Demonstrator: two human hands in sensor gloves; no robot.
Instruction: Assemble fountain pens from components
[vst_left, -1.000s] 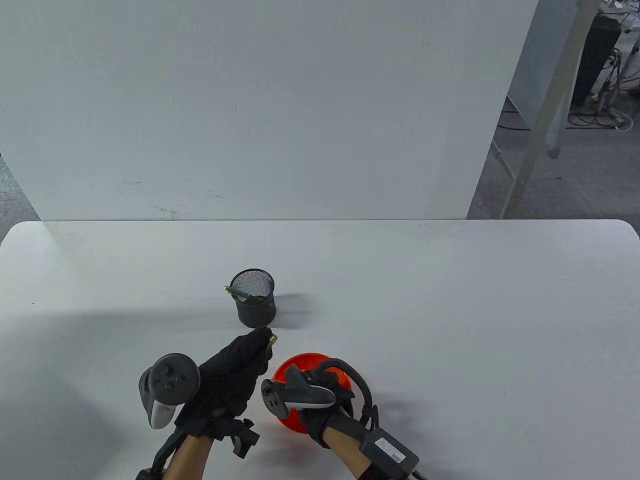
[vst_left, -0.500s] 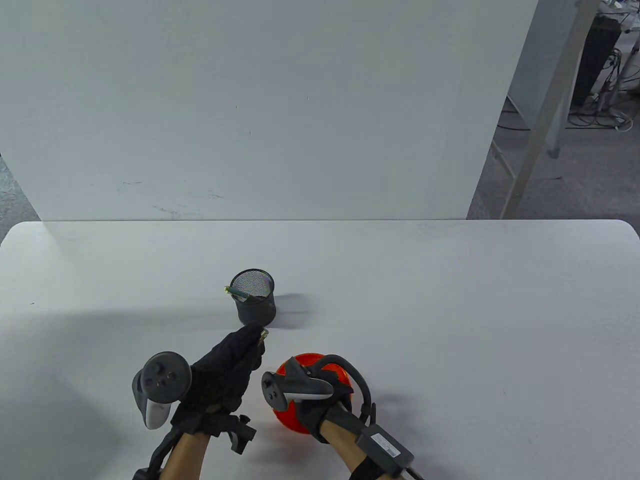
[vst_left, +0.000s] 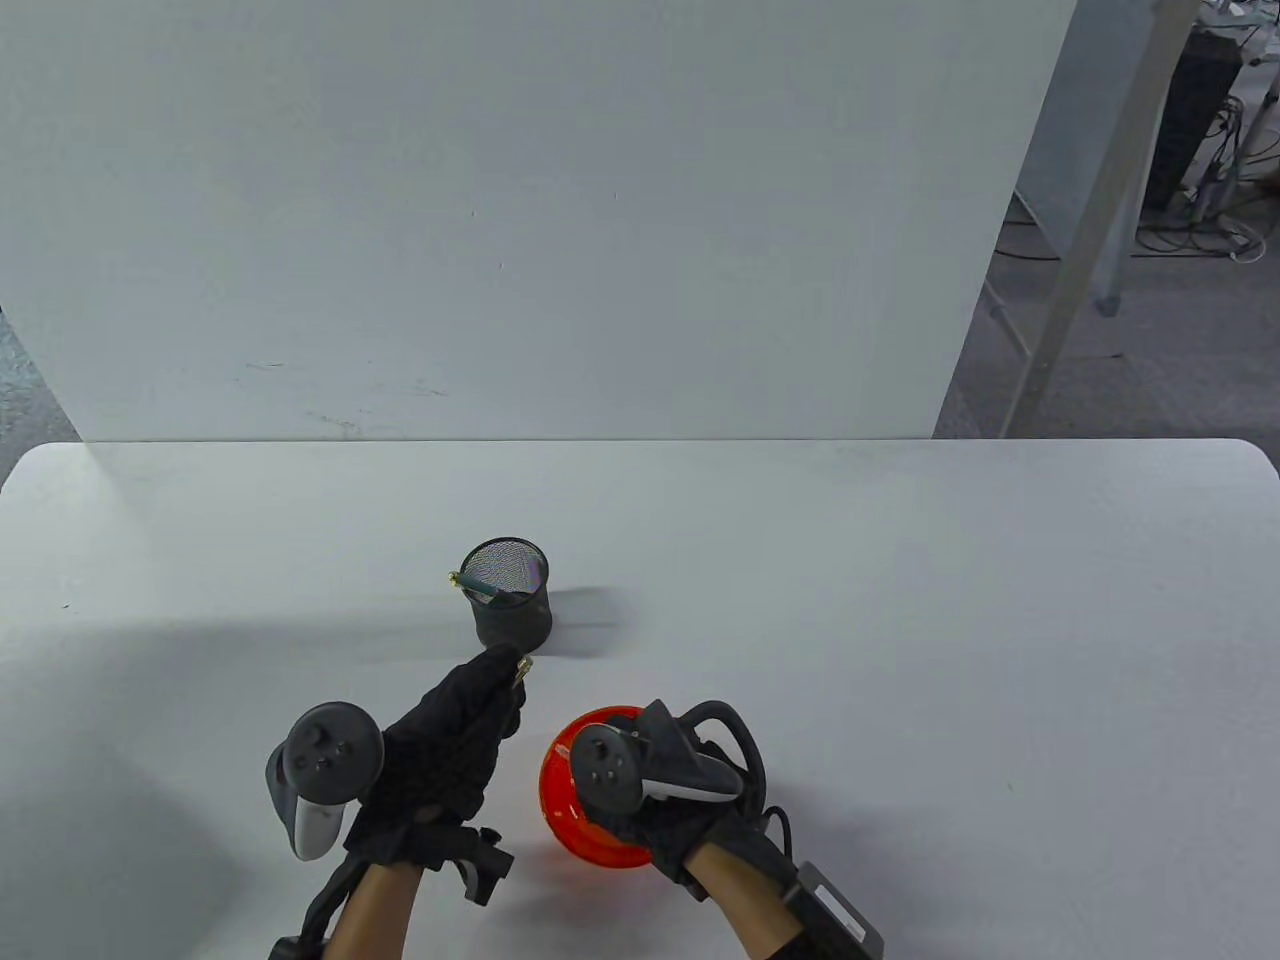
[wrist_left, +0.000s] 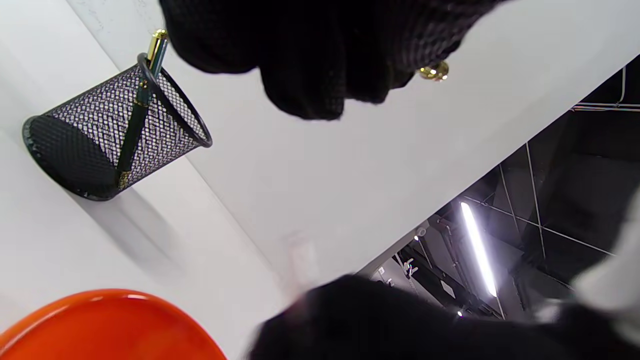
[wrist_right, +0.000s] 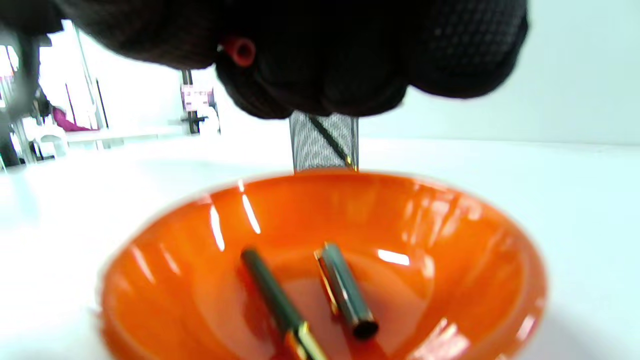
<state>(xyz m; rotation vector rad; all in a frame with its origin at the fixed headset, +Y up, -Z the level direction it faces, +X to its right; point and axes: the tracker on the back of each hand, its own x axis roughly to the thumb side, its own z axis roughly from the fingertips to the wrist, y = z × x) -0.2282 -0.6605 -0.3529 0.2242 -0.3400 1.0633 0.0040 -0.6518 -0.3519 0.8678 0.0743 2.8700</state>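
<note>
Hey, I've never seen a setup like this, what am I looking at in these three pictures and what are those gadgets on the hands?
No machine: a person's gloved hands, each with a tracker strapped to its back. One camera looks down at the table; the other two sit on the wrists. The left hand holds a pen part, only its gold tip showing. The right hand hovers over an orange bowl holding a dark pen body and a cap. Behind stands a mesh cup with one finished pen.

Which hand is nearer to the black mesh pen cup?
Left. The left hand reaches toward the mesh pen cup, its fingertips just short of the base. The right hand is farther back, over the orange bowl.
</note>
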